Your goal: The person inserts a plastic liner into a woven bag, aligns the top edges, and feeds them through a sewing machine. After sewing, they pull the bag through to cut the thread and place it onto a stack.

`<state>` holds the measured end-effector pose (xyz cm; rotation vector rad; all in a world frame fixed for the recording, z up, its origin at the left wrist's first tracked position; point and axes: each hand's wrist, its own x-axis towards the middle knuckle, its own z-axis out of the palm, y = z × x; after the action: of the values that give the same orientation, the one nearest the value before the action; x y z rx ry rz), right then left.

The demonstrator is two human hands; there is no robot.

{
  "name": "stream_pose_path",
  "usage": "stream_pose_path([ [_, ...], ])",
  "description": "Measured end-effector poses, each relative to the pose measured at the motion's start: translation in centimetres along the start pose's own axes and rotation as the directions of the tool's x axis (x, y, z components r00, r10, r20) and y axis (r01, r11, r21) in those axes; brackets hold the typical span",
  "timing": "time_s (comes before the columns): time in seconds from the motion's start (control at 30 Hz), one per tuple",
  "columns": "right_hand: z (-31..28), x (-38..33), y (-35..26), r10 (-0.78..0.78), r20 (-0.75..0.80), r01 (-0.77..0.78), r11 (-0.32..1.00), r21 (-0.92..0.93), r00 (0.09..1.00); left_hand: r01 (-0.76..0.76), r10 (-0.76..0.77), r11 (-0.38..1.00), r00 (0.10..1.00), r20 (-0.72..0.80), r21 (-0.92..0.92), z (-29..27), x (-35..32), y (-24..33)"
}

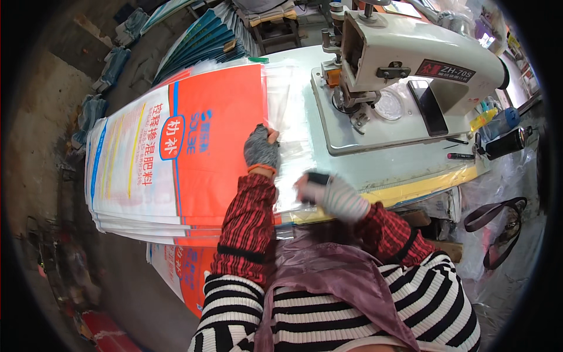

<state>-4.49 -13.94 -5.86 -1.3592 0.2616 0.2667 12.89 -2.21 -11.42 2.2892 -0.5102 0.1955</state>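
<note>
A stack of large orange-and-white printed plastic bags (234,94) lies flat on the table, with a clear plastic margin along its right side. My left hand (261,149), in a grey fingerless glove, is closed at the top bag's right edge, fingers curled over it. Just right of that edge, above the table's front part, is my right hand (337,196) in a light striped glove. Motion smears its fingers, and a dark patch shows near them; whether that is glove or a held thing I cannot tell.
A white sewing machine (410,50) stands at the back right, with a black phone (428,108) on its base. A black marker (461,156) and a dark cylinder (507,142) lie at the right. Stacked teal-and-white bags (205,41) are behind the table. A yellow strip (404,189) lines the front edge.
</note>
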Motion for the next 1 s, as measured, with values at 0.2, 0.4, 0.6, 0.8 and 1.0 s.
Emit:
stream_pose_path([
  [0.2,-0.3,9.7,-1.9,-0.294,-0.493,0.228,0.955,-0.191,0.819,0.052,-0.051,0.986,0.999,0.014,-0.159,-1.3,-0.9,1.0],
  [0.4,-1.5,12.9,-0.2,-0.149,-0.376,-0.039,0.893,-0.449,0.914,0.353,-0.584,0.497,0.812,-0.005,-0.793,-5.4,2.2,-4.8],
  [0.6,-1.1,3.3,2.2,-0.079,-0.261,-0.037,0.910,-0.414,0.962,0.260,-0.219,0.960,0.930,-0.294,0.108,-14.1,1.3,-5.7],
  [0.8,5.4,-2.4,-2.6,-0.887,0.136,0.704,0.249,-0.665,0.442,0.037,-0.028,0.999,0.949,-0.313,0.022,-17.6,-9.6,8.6],
  [1.0,1.0,4.5,-1.7,-0.494,0.324,0.283,-0.158,-0.946,0.807,-0.055,0.091,0.958,0.989,-0.118,0.280,-22.8,-18.7,6.4],
])
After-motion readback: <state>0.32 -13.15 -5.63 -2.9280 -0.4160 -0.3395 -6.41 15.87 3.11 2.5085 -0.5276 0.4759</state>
